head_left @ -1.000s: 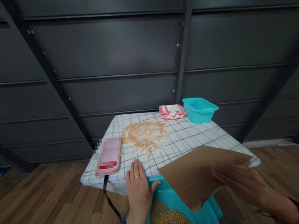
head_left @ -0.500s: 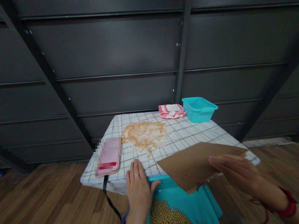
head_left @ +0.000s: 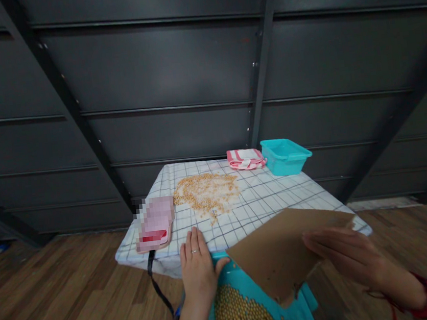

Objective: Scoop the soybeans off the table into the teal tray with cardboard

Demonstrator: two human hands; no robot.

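Observation:
My right hand [head_left: 345, 253] grips a bent piece of brown cardboard [head_left: 282, 255] by its right side. The cardboard slants over the front edge of the table and covers part of a teal plastic bin [head_left: 265, 290]. Inside that bin lies a heap of yellow soybeans [head_left: 240, 311]. My left hand [head_left: 198, 267] rests flat at the table's front edge, fingers stretched forward and thumb out by the bin's rim. Beyond it, a patch of soybeans mixed with small white grains [head_left: 205, 189] is spread on the checked tablecloth [head_left: 262, 195].
A pink phone-like case [head_left: 155, 223], partly pixelated, lies on the left with a black strap [head_left: 156, 282] hanging off. At the back sit a folded pink-and-white cloth [head_left: 246, 159] and a smaller turquoise basket [head_left: 284, 157]. A dark panelled wall [head_left: 164, 63] stands behind.
My right hand and the cardboard have moved down and a little to the right, its lower tip now deeper over the bin. My left hand and the spread beans look unchanged.

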